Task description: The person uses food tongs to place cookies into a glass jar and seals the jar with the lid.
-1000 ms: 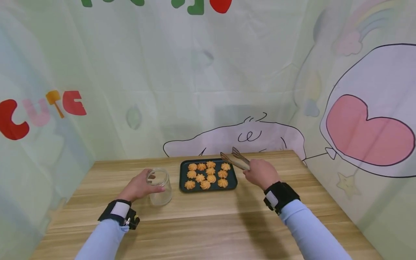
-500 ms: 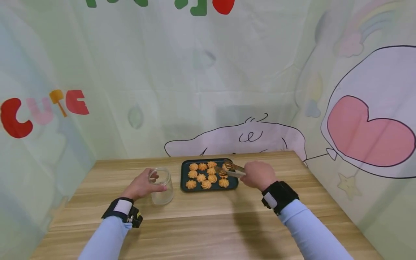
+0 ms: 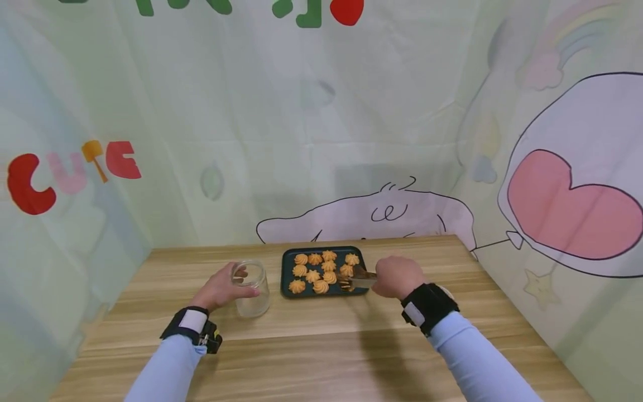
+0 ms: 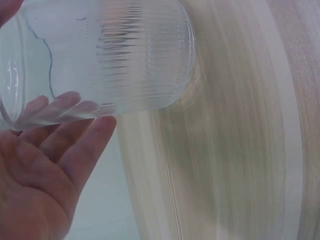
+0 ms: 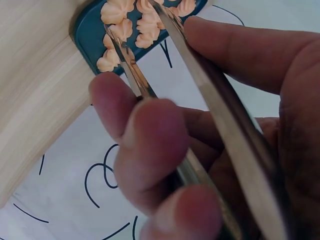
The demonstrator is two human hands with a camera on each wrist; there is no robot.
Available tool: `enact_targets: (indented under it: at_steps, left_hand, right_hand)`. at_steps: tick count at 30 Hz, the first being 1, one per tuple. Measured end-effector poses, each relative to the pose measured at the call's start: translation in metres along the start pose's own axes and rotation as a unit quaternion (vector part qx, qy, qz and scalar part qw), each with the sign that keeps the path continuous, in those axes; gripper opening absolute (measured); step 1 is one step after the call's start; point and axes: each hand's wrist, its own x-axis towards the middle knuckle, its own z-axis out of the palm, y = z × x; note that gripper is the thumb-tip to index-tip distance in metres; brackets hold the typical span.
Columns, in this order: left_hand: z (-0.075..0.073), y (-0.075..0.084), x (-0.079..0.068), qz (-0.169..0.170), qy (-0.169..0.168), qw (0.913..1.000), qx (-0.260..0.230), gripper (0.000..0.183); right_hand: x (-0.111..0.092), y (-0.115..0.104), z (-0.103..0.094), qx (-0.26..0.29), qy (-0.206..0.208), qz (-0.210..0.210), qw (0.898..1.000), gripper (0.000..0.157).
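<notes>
My left hand grips a clear glass jar near its rim, thumb in front and fingers behind. The jar stands upright, with ribbed glass lower down in the left wrist view, and nothing shows inside it. Metal tongs are in my right hand, held between thumb and fingers. Their tips are at the front right of a dark tray, around a piped cookie there, which they partly cover. Both tong arms stand apart in the right wrist view.
Several golden swirled cookies lie in rows on the tray. The wooden table reaches back to a printed curtain, which also encloses both sides. The tray lies to the right of the jar.
My right hand has lowered the tongs from above the tray's back right corner down to the cookie at its front right. The left hand still holds the jar in place.
</notes>
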Motion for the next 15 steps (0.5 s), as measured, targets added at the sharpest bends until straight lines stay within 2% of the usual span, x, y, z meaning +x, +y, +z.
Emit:
enact_targets:
  at_steps: [9, 15]
  left_hand:
    - [0.0036, -0.0004, 0.0042, -0.003, -0.001, 1.0, 0.004, 0.093]
    - [0.0073, 0.0017, 0.009, 0.004, -0.002, 1.0, 0.006, 0.094]
  right_hand:
    - [-0.0004, -0.0023, 0.0064, 0.003, 0.007, -0.005, 1.0, 0.017]
    - [-0.0014, -0.0063, 0.0115, 0.013, 0.014, -0.001, 1.0, 0.024]
